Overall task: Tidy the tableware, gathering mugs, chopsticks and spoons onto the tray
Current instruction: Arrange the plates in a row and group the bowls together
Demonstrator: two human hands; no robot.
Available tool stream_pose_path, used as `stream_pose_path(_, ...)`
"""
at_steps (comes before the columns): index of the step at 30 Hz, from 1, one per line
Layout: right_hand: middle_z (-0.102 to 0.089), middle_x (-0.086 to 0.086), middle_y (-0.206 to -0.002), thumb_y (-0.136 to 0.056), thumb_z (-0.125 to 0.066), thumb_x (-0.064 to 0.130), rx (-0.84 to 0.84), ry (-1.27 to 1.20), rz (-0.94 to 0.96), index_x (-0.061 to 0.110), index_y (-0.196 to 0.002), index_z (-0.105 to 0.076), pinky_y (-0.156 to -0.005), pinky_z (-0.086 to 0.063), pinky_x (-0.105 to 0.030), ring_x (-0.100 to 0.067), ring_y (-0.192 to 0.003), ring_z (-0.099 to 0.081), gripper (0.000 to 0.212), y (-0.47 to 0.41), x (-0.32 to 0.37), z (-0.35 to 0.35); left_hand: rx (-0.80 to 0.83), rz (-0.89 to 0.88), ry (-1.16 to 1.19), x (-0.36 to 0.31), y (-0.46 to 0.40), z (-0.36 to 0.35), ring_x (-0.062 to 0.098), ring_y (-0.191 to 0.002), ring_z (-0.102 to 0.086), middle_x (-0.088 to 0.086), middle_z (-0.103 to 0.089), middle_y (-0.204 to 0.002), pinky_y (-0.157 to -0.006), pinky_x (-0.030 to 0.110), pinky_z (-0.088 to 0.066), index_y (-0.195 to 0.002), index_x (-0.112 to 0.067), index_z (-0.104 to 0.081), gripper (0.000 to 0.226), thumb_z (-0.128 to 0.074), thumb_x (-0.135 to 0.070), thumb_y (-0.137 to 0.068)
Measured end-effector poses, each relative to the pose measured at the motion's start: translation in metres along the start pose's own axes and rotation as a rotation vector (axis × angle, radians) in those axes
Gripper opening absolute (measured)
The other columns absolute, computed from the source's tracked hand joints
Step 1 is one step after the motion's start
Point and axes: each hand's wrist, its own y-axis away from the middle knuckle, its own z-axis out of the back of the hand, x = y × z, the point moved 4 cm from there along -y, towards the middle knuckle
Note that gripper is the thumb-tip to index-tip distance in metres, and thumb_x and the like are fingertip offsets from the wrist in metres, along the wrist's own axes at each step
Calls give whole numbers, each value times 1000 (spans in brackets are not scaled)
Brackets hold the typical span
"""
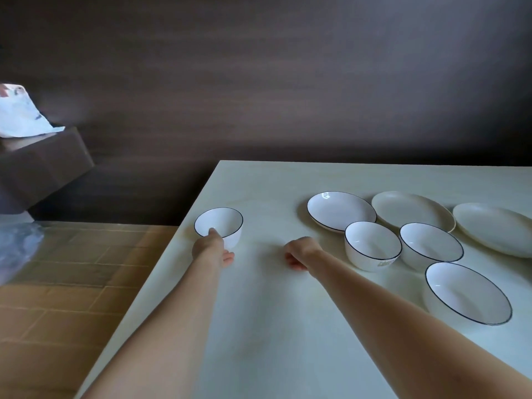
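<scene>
A small white bowl (223, 223) with a dark rim stands near the left edge of the pale table (273, 312). My left hand (211, 249) grips its near rim, thumb over the edge and fingers under the side. My right hand (299, 253) rests on the table to the right of that bowl, fingers curled into a loose fist with nothing in it. No mug, chopsticks, spoon or tray is in view.
To the right lie two small bowls (371, 246) (430, 241), a wide shallow bowl (467, 293), a dark-rimmed plate (339, 210) and two cream plates (411, 211) (495, 227). The table's left edge drops to a tiled floor (72, 269). A white bag (20, 113) sits far left.
</scene>
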Motion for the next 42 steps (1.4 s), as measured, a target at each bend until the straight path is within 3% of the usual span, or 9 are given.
stream_pose_path(7,-47,-8,-67,-86,-48,3,15,-44,4,10,-88,-50,-51,-39,-24,-19,-54,-41,8,1,-1,4,66,58,-28,3,1,-2,32,-66,-64,26,-61,-96,-66,41,-56,-123,2,-44,37,-41,-20,-95)
stream_pose_path(9,-49,-7,-69,-90,-52,14,30,-57,13,11,-92,-51,-53,-40,-25,-18,-55,-43,4,9,1,4,99,71,-74,7,13,-6,32,-65,-65,29,-62,-92,-63,42,-57,-121,5,-44,34,-40,-15,-94)
stream_pose_path(13,-59,-11,-94,-93,-52,41,96,-71,14,13,-102,-54,-66,-51,-28,-23,-72,-57,29,33,3,11,193,96,-119,18,51,-22,33,-66,-66,30,-62,-109,-59,39,-58,-116,1,-42,25,-35,-9,-94)
stream_pose_path(15,-59,-12,-103,-94,-50,46,116,-81,41,15,-109,-54,-76,-54,-32,-25,-83,-61,34,45,5,19,244,105,-139,23,71,-33,33,-65,-66,30,-63,-106,-51,36,-58,-117,2,-42,26,-35,-9,-95)
stream_pose_path(18,-56,-10,-96,-95,-50,45,119,-89,82,16,-112,-52,-70,-55,-31,-26,-80,-63,34,64,8,33,311,71,-173,22,103,-49,33,-64,-65,29,-62,-103,-48,33,-58,-120,3,-42,30,-34,-8,-94)
stream_pose_path(24,-61,-14,-72,-87,-50,16,-50,-115,117,5,-89,-57,-57,-55,-29,-26,-54,-62,13,92,1,80,409,6,-353,20,159,-70,33,-67,-65,30,-62,-93,-57,38,-56,-119,8,-45,34,-34,-12,-93)
stream_pose_path(28,-63,-13,-69,-87,-46,17,-82,-101,91,6,-79,-53,-52,-53,-26,-26,-55,-65,15,110,-14,121,421,-50,-394,15,185,-77,35,-66,-65,30,-52,-124,-55,39,-56,-117,-5,-40,25,-40,-14,-94)
stream_pose_path(35,-65,-14,-78,-92,-46,31,-91,78,19,5,-105,-55,-54,-54,-27,-25,-58,-65,31,122,-41,170,438,-80,-416,42,216,-109,36,-59,-64,30,-58,-118,-42,34,-56,-118,3,-44,29,-33,3,-90)
stream_pose_path(42,-55,-8,-72,-89,-43,25,-477,330,156,11,-71,-47,-58,-38,-27,-27,-73,-53,22,130,-65,239,348,-66,-386,77,226,-130,38,-63,-67,26,-61,-113,-43,37,-55,-119,1,-50,38,-34,4,-85)
